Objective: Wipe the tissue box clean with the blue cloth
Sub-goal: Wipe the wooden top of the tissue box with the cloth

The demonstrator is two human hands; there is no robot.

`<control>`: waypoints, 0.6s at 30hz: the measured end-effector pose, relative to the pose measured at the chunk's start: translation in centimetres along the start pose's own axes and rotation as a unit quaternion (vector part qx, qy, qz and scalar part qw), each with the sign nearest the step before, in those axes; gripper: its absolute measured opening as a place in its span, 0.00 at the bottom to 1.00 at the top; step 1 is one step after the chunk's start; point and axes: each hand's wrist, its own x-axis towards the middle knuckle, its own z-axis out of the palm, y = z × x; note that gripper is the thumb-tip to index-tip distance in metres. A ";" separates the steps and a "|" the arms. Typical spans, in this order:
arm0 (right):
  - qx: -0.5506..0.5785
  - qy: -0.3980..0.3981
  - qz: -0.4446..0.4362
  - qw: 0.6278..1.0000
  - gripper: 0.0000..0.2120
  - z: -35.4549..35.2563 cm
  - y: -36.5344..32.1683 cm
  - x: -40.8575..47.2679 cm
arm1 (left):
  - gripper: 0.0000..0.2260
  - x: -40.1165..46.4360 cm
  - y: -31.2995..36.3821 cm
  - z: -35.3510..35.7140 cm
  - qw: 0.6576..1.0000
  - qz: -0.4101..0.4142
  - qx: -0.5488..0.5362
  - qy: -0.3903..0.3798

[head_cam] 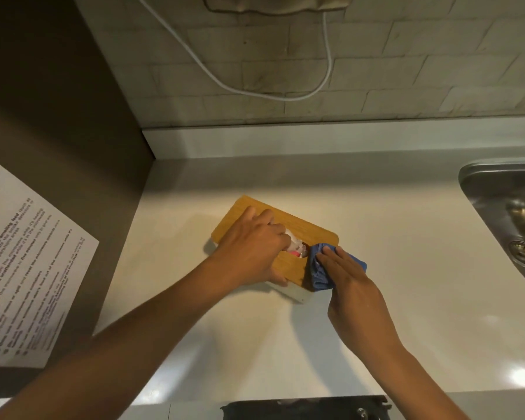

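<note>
A tissue box [308, 234] with a wooden lid and a white base lies on the pale countertop [406, 283], a white and pink tissue poking from its slot. My left hand [252, 247] grips the box across its left half, thumb on the near edge. My right hand [343, 274] presses the folded blue cloth [319, 275] flat against the lid's near right corner, fingers stretched over the cloth.
A steel sink [509, 213] sits at the right edge of the counter. A dark panel with a printed notice [28, 268] stands to the left. A white cable [285, 97] hangs along the tiled wall behind. A dark object [303, 409] lies at the counter's near edge.
</note>
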 end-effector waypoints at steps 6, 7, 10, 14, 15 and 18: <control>-0.016 -0.011 -0.058 0.998 0.34 0.3 -0.3 -1.5 | 0.31 -0.4 1.0 0.4 0.996 -0.073 -0.046 0.012; -0.012 -0.005 -0.047 0.999 0.33 0.0 0.1 -1.2 | 0.31 -0.5 1.2 0.5 0.995 -0.080 -0.056 0.013; -0.007 0.000 -0.006 1.000 0.32 -0.3 0.3 0.5 | 0.30 -0.3 1.6 0.6 0.993 -0.092 -0.067 0.012; -0.032 -0.021 -0.048 0.998 0.34 0.9 -1.7 -0.6 | 0.27 -0.1 1.9 0.7 0.990 -0.110 -0.081 0.025; -0.036 -0.026 -0.062 0.997 0.35 1.0 -1.6 -1.3 | 0.28 -0.2 1.9 0.8 0.989 -0.116 -0.084 0.025; -0.019 -0.002 -0.035 0.999 0.35 0.4 -0.1 -1.7 | 0.29 -0.5 2.0 1.0 0.988 -0.129 -0.084 0.016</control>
